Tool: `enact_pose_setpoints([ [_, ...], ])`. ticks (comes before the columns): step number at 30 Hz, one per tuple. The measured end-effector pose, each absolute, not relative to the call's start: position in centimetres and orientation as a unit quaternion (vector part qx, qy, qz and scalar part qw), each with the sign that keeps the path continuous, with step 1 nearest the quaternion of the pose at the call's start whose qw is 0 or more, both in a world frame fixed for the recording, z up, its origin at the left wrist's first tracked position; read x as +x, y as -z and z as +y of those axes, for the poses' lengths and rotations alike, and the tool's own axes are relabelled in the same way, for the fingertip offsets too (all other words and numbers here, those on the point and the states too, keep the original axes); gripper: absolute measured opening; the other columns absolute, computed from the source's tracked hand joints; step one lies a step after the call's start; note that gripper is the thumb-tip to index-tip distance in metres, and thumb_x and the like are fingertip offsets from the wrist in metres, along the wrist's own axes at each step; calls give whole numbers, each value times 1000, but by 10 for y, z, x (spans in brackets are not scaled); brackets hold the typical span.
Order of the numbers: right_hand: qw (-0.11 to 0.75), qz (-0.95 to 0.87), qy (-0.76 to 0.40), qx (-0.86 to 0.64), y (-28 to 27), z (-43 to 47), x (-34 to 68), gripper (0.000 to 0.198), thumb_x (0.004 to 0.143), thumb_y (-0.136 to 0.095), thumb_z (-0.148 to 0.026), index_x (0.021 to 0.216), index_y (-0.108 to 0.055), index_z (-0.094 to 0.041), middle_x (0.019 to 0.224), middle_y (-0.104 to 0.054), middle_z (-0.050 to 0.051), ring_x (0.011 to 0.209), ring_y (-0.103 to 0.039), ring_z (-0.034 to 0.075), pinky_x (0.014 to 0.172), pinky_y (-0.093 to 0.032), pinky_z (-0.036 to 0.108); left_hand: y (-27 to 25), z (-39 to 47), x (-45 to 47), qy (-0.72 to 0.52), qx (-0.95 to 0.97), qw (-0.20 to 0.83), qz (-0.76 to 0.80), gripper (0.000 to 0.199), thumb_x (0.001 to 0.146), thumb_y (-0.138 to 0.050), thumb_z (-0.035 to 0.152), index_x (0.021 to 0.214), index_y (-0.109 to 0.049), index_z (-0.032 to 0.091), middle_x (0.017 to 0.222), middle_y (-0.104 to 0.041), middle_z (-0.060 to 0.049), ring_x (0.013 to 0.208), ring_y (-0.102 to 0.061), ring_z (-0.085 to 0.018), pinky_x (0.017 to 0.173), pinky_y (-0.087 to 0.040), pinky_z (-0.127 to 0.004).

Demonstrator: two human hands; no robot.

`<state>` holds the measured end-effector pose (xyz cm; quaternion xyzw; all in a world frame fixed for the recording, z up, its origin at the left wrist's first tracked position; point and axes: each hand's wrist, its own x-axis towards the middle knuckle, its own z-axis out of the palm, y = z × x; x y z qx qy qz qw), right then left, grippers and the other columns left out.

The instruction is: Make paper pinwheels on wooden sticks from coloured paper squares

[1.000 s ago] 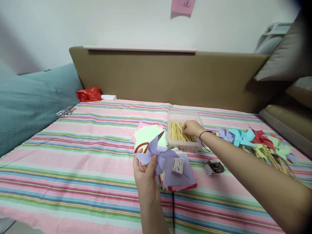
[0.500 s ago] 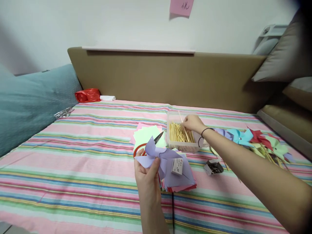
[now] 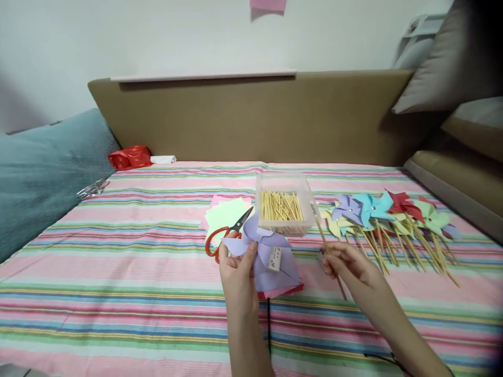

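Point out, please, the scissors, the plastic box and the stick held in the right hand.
Scissors [image 3: 237, 226], head view: on the base of the blades.
Plastic box [image 3: 281, 229], head view: on its front wall.
Stick [image 3: 321, 232], head view: on the upper part of its shaft.

Facing you, a white wall [image 3: 176, 31] rises behind a brown backrest [image 3: 236, 115]; note the pale strip [image 3: 204, 76] along the left part of its top edge and the pink paper note [image 3: 268, 4] above. Before you, a striped cloth [image 3: 118, 314] spans the broad, flat surface, bounded on your left by a teal cushion [image 3: 51, 167] and on your right by a grey pillow [image 3: 436, 63]. Your lighting is diffuse, dimmer along the wall's left edge.
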<state>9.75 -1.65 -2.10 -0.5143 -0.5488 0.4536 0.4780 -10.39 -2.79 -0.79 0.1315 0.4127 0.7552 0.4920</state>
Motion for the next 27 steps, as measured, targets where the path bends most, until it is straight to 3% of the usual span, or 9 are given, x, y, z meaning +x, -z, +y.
enact_pose_setpoints([
  [6,472,-481,-503,-541,50,-23,110,32,79,-69,-50,96,-68,-22,84,-67,5,75,-60,17,66,-49,28,5,-18,-82,-733,154,483,454,75,53,-89,22,116,-47,23,77,-66,3,65,-65,-12,67,-52,-23],
  [13,540,-391,-514,-540,47,-21,114,28,79,-72,-46,95,-69,-23,82,-68,3,76,-59,16,68,-48,27,8,-10,-52,-702,206,515,448,63,65,-83,24,116,-47,24,92,-68,0,78,-67,-11,73,-51,-22],
  [20,552,-412,-491,-534,36,-23,119,24,80,-70,-43,93,-69,-23,81,-68,3,78,-61,17,69,-48,28,15,-8,-43,-659,246,513,491,60,68,-80,24,116,-45,23,84,-66,2,66,-63,-10,65,-50,-21],
  [27,525,-403,-552,-507,30,-19,109,29,72,-75,-49,76,-71,-21,67,-62,1,56,-48,12,51,-38,24,13,-3,-27,-666,244,484,512,73,58,-86,24,118,-44,22,80,-64,3,60,-61,-10,61,-49,-21],
])
